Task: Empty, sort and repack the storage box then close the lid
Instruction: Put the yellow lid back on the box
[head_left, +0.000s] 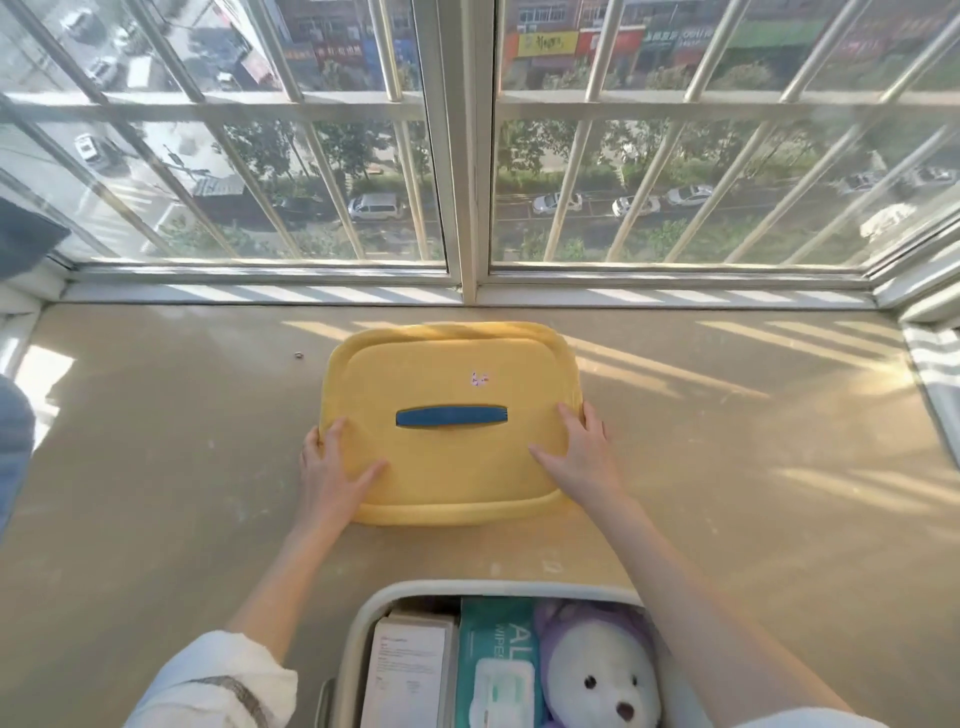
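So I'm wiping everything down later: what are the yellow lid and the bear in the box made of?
Yellow lid: probably moulded plastic, matte, judging by its rounded stepped rim. Bear: plush fabric, fuzzy white face and purple hood.

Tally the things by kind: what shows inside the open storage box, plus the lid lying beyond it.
White carton: 1
Teal wipes pack: 1
Plush bear: 1
Yellow lid: 1
Total: 4
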